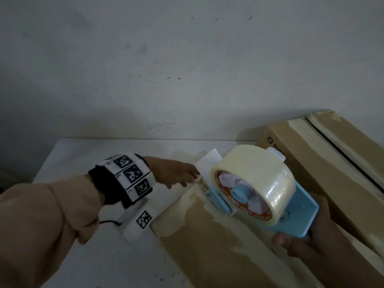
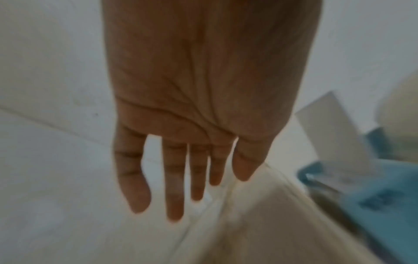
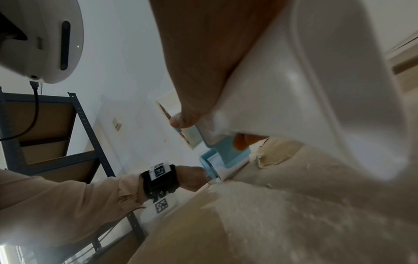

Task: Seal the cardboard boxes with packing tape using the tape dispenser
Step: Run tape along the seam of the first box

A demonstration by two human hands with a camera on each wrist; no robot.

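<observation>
**Dispenser held at the box's far end**

Gripped by its handle in the right hand point(image 1: 299, 244), lower right of the head view, the tape dispenser point(image 1: 255, 194) rests its front on the cardboard box point(image 1: 207, 242); it looks light, rigid plastic.

Left wrist view: left hand point(image 2: 203, 107) spread flat, fingers point(image 2: 174, 187) straight, holding nothing.

Right wrist view: thumb curled on the handle, centre.

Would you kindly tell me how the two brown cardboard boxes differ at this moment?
The near brown cardboard box has the blue tape dispenser on its top, gripped by the right hand, with the left hand at its far end; the far brown cardboard box is untouched and shows a dark open seam. Both carry old tape remnants.
</observation>
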